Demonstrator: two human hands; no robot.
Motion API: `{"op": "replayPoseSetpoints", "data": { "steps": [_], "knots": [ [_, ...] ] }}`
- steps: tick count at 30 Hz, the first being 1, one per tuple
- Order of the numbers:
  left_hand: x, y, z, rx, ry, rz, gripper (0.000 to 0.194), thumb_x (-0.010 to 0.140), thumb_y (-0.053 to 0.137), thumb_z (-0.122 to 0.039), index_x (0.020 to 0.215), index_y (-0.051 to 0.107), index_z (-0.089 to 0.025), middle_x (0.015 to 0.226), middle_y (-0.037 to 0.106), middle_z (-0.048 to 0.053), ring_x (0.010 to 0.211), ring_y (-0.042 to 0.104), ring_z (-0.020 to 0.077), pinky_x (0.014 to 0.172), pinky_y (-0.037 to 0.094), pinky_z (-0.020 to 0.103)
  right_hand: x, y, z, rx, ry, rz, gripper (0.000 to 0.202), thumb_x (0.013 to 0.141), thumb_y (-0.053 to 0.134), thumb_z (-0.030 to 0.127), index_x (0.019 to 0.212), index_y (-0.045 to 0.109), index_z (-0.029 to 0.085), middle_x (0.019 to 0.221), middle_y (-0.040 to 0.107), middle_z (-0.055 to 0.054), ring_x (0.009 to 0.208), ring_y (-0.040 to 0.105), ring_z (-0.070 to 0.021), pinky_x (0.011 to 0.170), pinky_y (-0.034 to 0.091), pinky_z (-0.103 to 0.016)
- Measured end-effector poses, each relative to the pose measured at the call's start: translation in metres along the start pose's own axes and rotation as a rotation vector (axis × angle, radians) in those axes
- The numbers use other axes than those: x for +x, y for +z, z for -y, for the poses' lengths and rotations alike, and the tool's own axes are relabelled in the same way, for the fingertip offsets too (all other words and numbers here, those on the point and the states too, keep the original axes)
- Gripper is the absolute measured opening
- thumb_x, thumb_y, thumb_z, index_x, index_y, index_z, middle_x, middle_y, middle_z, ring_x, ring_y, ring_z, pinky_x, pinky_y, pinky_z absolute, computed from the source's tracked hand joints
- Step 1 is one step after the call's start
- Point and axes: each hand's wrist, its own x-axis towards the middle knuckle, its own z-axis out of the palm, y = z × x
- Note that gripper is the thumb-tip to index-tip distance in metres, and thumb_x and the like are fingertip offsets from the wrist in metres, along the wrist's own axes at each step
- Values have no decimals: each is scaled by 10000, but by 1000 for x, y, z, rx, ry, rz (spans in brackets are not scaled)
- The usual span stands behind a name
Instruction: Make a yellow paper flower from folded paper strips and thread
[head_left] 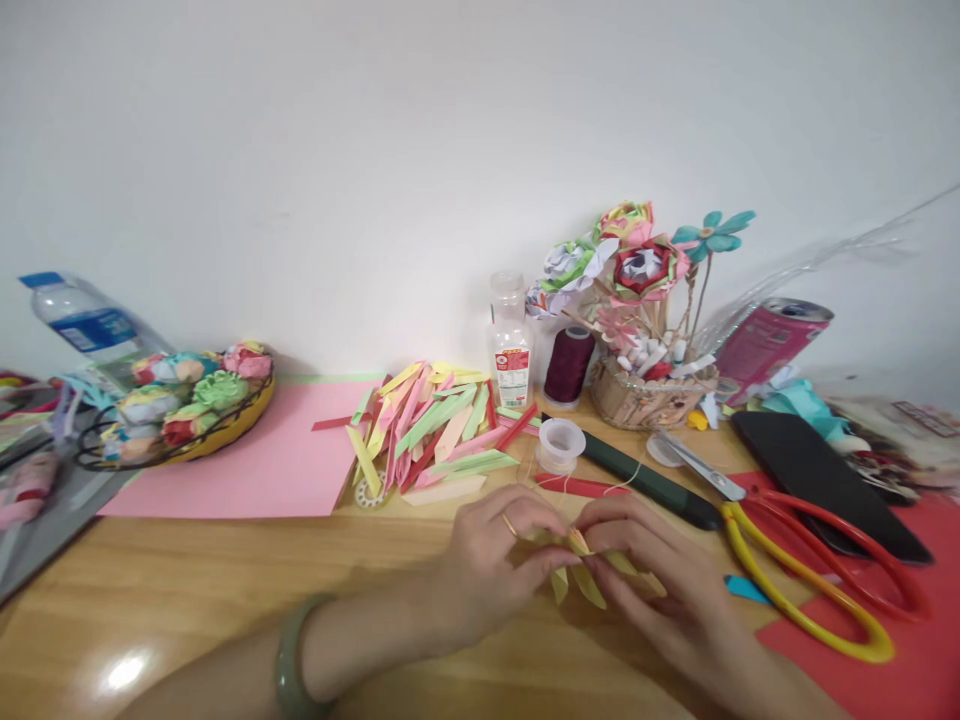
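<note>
My left hand (495,565), with a green bangle (292,655) on its wrist, pinches yellow folded paper (583,582) between thumb and fingers. From the right, my right hand (652,570) grips the same paper, its fingertips almost meeting those of the left. Several pointed yellow pieces hang below and beside the fingertips; the fingers cover part of them. Just behind the hands lie a red paper strip (581,486) and a small clear spool (561,445) with pale thread.
Folded strips (442,425) lie behind, with a glass bottle (511,350) and a dark thread cone (568,368). Scissors (817,600) and a black phone (825,485) are at right. Further left stands a basket of paper flowers (259,425) on pink paper (300,470).
</note>
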Motion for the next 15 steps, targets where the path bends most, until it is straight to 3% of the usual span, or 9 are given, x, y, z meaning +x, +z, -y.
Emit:
{"op": "replayPoseSetpoints", "data": {
  "steps": [9,15],
  "knots": [
    [0,-1,-1,-6,-8,28,43,781,610,-213,784,598,-172,712,617,31,668,581,123,630,489,245,3,-2,2,-19,-11,-7,163,813,462,93,847,527,239,864,600,-39,796,611,-146,658,510,-243],
    [-1,0,1,-85,-91,58,52,781,610,-214,756,581,-178,725,592,21,687,558,120,641,470,248,2,-1,0,-22,22,-32,147,804,481,118,854,536,245,873,587,-39,811,603,-154,675,509,-256]
  ]
}}
